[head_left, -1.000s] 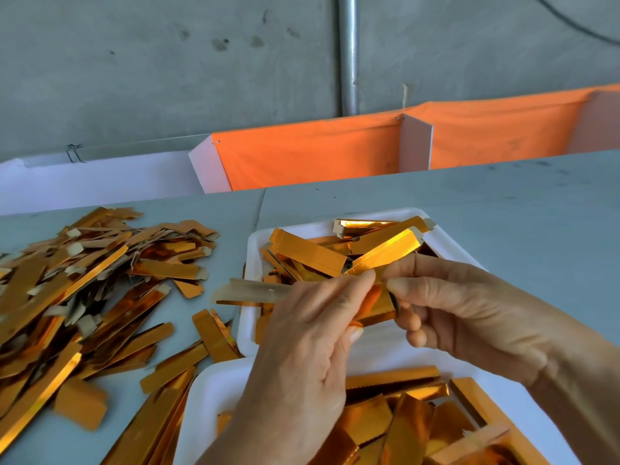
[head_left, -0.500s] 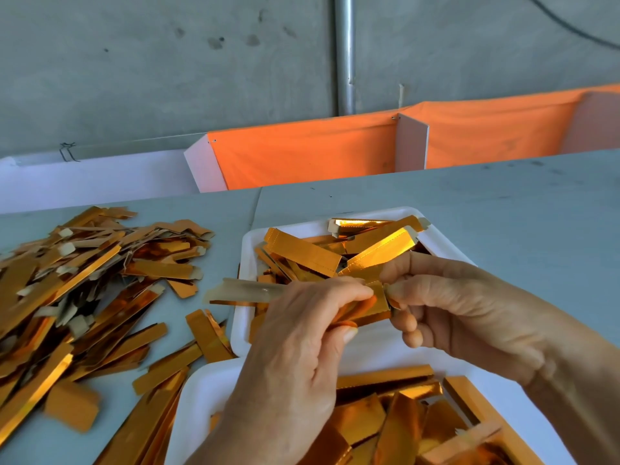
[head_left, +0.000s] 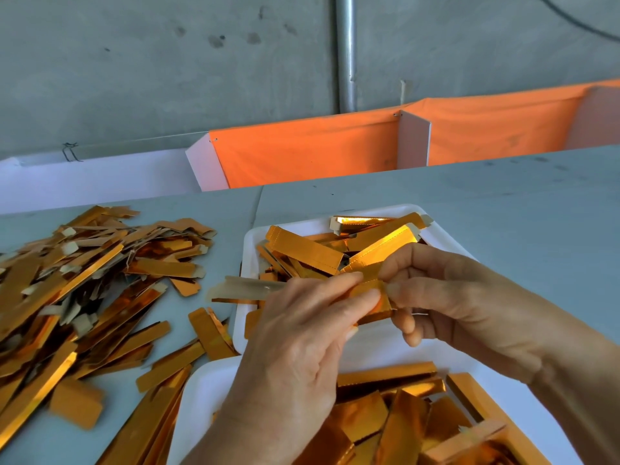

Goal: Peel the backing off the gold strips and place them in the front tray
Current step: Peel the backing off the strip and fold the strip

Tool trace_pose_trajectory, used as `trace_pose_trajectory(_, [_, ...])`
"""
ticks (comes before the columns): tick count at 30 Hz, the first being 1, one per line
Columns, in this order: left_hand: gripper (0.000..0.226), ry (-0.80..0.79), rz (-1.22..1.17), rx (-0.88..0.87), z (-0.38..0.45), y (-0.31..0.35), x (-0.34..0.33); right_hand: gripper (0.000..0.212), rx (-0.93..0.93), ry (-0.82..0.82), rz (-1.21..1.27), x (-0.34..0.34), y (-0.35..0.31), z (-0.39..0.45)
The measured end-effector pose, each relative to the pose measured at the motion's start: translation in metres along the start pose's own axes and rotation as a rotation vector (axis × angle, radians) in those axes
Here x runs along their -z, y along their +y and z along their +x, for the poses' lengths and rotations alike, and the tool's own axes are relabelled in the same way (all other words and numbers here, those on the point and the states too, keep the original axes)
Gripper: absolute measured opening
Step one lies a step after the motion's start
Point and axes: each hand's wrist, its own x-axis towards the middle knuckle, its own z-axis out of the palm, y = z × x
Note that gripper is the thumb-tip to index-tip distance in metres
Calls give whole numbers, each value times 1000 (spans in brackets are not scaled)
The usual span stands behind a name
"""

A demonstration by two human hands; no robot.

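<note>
Both hands hold one gold strip above the far white tray. My left hand pinches the strip between thumb and fingers; a pale, dull length of it sticks out to the left past the fingers. My right hand pinches the strip's right end with thumb and forefinger. The far tray holds several gold strips. The nearer white tray, at the bottom of the view, also holds several gold strips. The grip point is partly hidden by my fingers.
A large loose heap of gold strips covers the grey table on the left, some spilling beside the trays. Behind the table run orange fabric bins with white dividers, a concrete wall and a metal pipe.
My two hands have drawn closer together on the strip, the left fingers sliding right toward the right thumb. The pale end still points left. Trays and heap are unmoved.
</note>
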Motion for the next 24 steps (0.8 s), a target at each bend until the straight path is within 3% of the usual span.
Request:
trace_pose_trajectory(7, [42, -16, -123, 27, -1, -3, 1, 24, -33, -78, 229, 4, 3, 2])
trace_pose_trajectory(14, [42, -21, -300, 63, 0, 1, 1, 36, -41, -165, 307, 6, 4, 2])
trace_pose_trajectory(24, [41, -148, -586, 265, -1, 4, 2, 36, -88, -176, 356, 1, 7, 4])
